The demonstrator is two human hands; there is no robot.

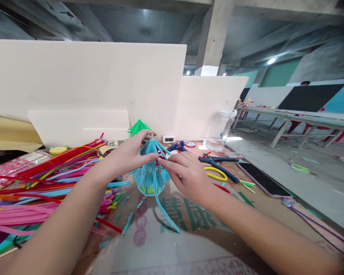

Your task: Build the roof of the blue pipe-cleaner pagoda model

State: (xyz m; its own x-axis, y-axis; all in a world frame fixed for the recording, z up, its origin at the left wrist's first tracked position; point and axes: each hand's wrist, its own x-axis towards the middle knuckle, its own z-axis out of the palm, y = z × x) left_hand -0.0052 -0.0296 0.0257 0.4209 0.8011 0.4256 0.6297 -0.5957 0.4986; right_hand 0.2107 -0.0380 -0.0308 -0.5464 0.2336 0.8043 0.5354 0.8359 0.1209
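Note:
A small cone-shaped craft of light blue pipe cleaners (pixel 151 176) stands on the table in front of me, with a loose blue strand (pixel 166 214) trailing toward me. My left hand (pixel 129 154) grips the upper left of the cone, thumb and fingers closed on it. My right hand (pixel 186 172) pinches a blue strand at the cone's upper right. Behind the cone stands a green paper-umbrella shape (pixel 138 127).
A big heap of coloured pipe cleaners (pixel 46 183) covers the table's left. Blue-handled pliers (pixel 218 162), a yellow loop (pixel 216 173), a phone (pixel 260 179) and a clear jar (pixel 222 128) lie at right. White boards (pixel 88 84) wall the back. The table edge runs along the right.

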